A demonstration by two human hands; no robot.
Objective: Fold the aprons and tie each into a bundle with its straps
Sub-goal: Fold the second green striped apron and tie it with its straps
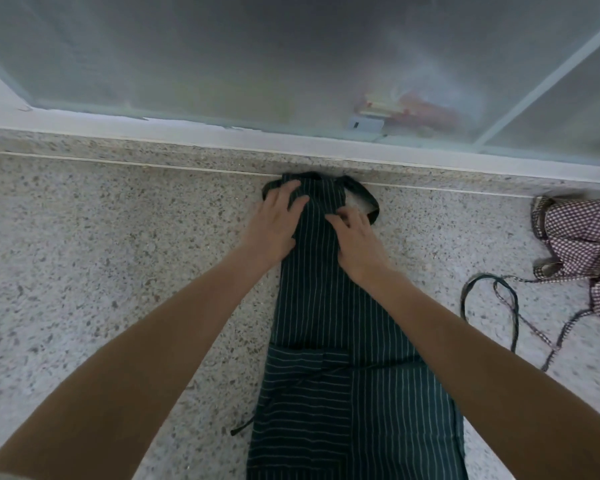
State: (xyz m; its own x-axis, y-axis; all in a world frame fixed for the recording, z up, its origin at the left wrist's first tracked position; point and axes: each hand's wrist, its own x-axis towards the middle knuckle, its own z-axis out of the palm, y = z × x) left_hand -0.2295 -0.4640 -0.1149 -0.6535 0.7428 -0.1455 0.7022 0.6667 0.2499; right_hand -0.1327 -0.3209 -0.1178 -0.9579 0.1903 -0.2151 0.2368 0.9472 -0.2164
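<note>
On the speckled counter (84,254) by the window, the striped apron (343,341) lies folded into a long strip. At its far end the left hand (274,223) presses flat, fingers straight; the right hand (357,237) curls onto the cloth — whether it pinches a fold, I cannot tell. Better to square that end before rolling tightly. The apron's near end is cut off — its straps mostly hidden.

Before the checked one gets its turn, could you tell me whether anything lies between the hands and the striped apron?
Nothing visible does: the left hand and right hand already rest directly on the striped apron.
</note>
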